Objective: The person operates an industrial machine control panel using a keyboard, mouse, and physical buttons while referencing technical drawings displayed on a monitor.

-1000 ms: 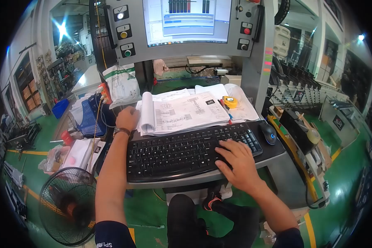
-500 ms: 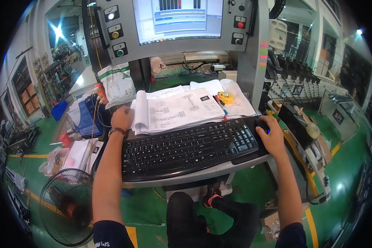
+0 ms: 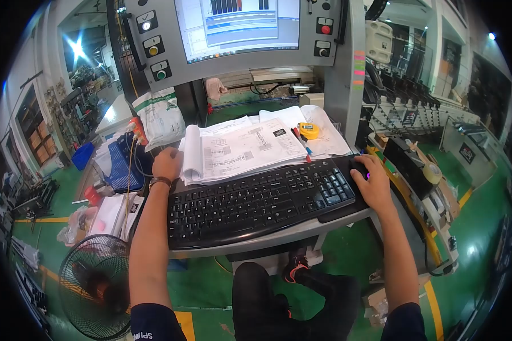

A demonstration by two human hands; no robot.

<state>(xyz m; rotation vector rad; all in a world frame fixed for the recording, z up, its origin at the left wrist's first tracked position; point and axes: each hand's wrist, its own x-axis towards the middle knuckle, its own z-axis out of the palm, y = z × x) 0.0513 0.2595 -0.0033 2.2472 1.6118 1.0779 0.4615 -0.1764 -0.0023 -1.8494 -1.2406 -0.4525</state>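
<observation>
My right hand (image 3: pixel 371 179) is curved over a dark computer mouse (image 3: pixel 358 167) at the right end of the shelf. The mouse glows purple at its side. My left hand (image 3: pixel 167 163) rests at the left end, beside the rolled edge of the paper drawings (image 3: pixel 250 149); its fingers are partly hidden and what they touch cannot be made out. Between my hands lies a black keyboard (image 3: pixel 256 204). A yellow tape measure (image 3: pixel 308 131) and pens (image 3: pixel 301 141) sit on the papers. Above them is a lit screen (image 3: pixel 239 28) in a grey panel.
A white bag (image 3: pixel 159 119) and a blue basket (image 3: pixel 119 167) stand at the left. Lower left is a black fan (image 3: pixel 96 287). On the right, a rack holds a black box (image 3: pixel 407 170) and a tape roll (image 3: pixel 432 173). Buttons flank the screen, including a red one (image 3: pixel 325 29).
The view has shifted slightly. The mouse light has turned from blue to purple. My right hand stays on the mouse, and my left hand has barely moved.
</observation>
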